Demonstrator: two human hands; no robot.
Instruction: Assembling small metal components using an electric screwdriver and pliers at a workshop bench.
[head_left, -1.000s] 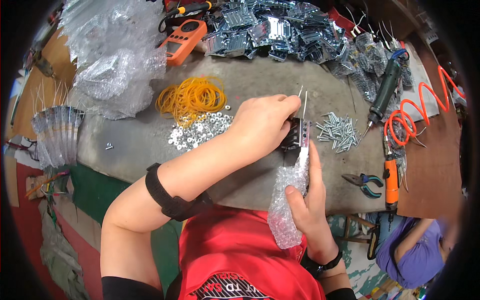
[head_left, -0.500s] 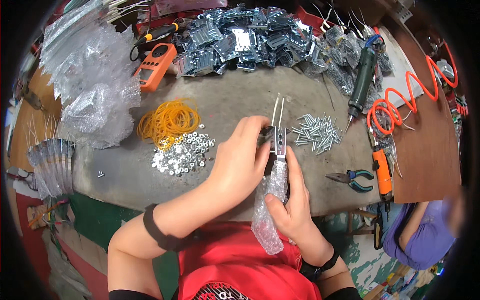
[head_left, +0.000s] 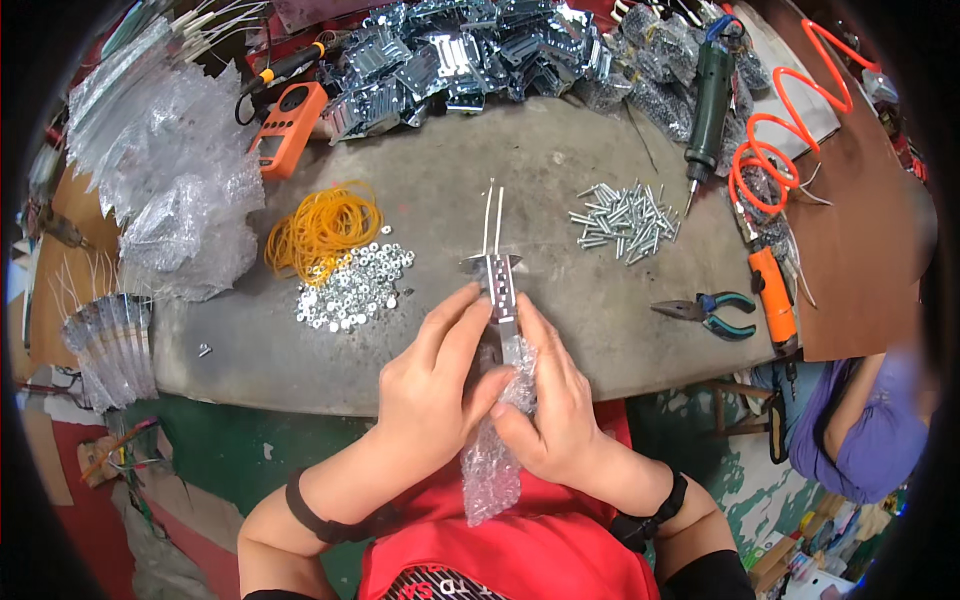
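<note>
Between both hands, over the front of the table, is a slim metal strip part (head_left: 503, 290) with two white wires (head_left: 498, 222) pointing away from me. Bubble wrap (head_left: 490, 485) covers its near end and hangs toward my red apron. My left hand (head_left: 430, 385) grips the part from the left, fingertips along its metal edge. From the right, my right hand (head_left: 555, 410) closes on it, thumb pressing the bubble wrap. A thin shiny metal plate (head_left: 475, 264) juts out sideways at the wire end; how it is attached cannot be seen.
Rubber bands (head_left: 325, 225) and small nuts (head_left: 350, 290) lie left, screws (head_left: 625, 222) right. Pliers (head_left: 728, 314) and an orange air screwdriver (head_left: 772, 290) lie farther right. Metal brackets (head_left: 450, 65) are heaped at the back, beside a green power screwdriver (head_left: 710, 110). A person (head_left: 865, 440) sits at right.
The part has come left in the view. My left hand has drawn back from its far end to its side, uncovering the metal face and plate. The view has also shifted slightly.
</note>
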